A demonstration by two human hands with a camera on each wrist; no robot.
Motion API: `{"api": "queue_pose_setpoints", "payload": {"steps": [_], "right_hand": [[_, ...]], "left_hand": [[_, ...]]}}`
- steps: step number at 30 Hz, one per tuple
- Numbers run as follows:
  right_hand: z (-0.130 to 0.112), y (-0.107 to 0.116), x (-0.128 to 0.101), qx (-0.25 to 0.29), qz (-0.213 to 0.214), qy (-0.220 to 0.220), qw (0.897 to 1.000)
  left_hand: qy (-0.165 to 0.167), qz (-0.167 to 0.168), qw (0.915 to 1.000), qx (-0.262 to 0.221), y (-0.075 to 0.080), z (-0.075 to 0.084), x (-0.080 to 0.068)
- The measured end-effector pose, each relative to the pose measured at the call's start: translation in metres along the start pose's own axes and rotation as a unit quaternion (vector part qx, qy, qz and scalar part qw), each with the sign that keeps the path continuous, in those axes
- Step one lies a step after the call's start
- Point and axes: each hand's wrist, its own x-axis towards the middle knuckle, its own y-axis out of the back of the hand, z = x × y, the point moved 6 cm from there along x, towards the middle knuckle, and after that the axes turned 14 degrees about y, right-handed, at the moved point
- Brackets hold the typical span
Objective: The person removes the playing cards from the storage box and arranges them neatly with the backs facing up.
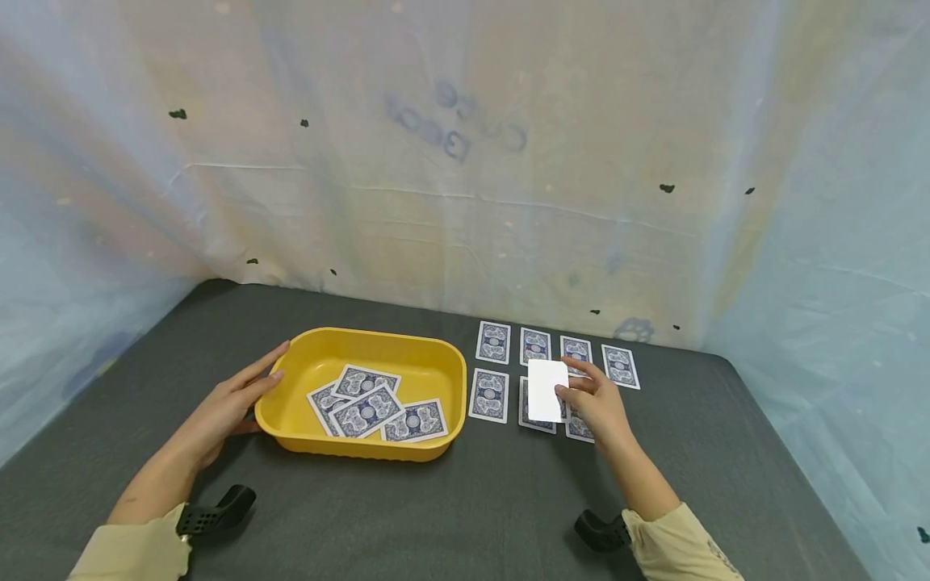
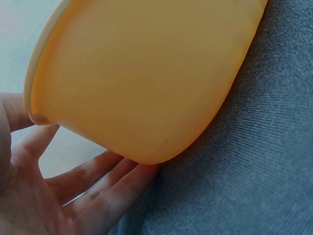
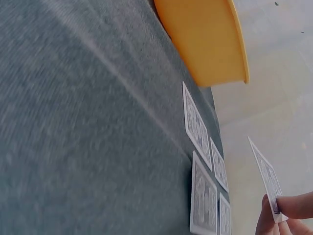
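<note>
My right hand point(image 1: 592, 399) pinches a playing card point(image 1: 546, 390) between thumb and fingers, above the laid-out cards. Its side towards the head camera looks plain white; the right wrist view shows a patterned back on this card point(image 3: 266, 176). Face-down cards with blue-and-white backs, such as this playing card point(image 1: 489, 395), lie in two rows, partly covered by the hand and held card. My left hand point(image 1: 225, 403) holds the left end of a yellow plastic tray point(image 1: 361, 448), thumb at the rim and fingers against the outer wall point(image 2: 146, 98). Several patterned cards point(image 1: 366, 410) lie overlapping inside.
A dark grey cloth point(image 1: 407, 516) covers the table. Whitish plastic sheeting point(image 1: 465, 226) hangs behind and at both sides, close to the back row of cards. The tray's right end stands beside the left column of cards. Black wrist mounts point(image 1: 218, 512) sit at both sleeves.
</note>
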Motion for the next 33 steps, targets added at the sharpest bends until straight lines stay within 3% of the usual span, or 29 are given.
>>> {"api": "queue_pose_setpoints", "payload": {"steps": [19, 33], "right_hand": [[0.024, 0.028, -0.002, -0.045, 0.030, -0.021, 0.998], [0.040, 0.046, -0.005, -0.059, 0.009, -0.050, 0.997]], "left_hand": [[-0.006, 0.000, 1.0000, -0.004, 0.000, 0.000, 0.000], [-0.013, -0.002, 0.9999, -0.005, 0.001, 0.001, -0.002]]}}
